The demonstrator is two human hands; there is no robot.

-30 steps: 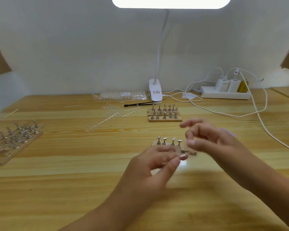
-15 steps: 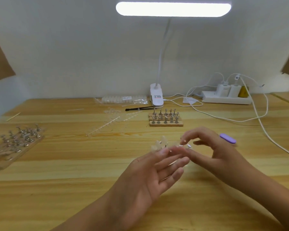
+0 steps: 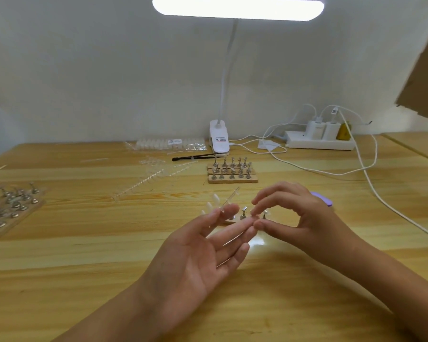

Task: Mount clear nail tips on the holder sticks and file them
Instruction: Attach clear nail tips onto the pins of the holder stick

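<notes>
While the left hand [image 3: 195, 250] pinches the strip of tips [image 3: 229, 200], the curled fingers [image 3: 266, 197] of the right hand [image 3: 304, 218], seemingly pinching a clear nail tip [image 3: 252, 211], should seat it squarely on the holder stick [image 3: 243, 213] just beside them.

On the light wooden desk [image 3: 84, 243], I place everything from the small wooden block of metal holder sticks [image 3: 232, 178]. Just behind it lies a slim black brush [image 3: 195, 157], with the white clip lamp base [image 3: 218, 139] beyond. Behind-left is a clear bag of nail tips [image 3: 166, 144]; left, loose clear tip strips [image 3: 143, 181]; far left, a clear tray of metal holders [image 3: 8, 206]. Behind-right sits a white power strip [image 3: 319, 143]. Before the block, a single row of holder sticks [image 3: 244, 214] stands between my left grip [image 3: 200, 253], which has a clear rod of nail tips [image 3: 229, 199] in it, and my right grip [image 3: 299, 218], which partly hides a purple nail file [image 3: 324, 201].
</notes>
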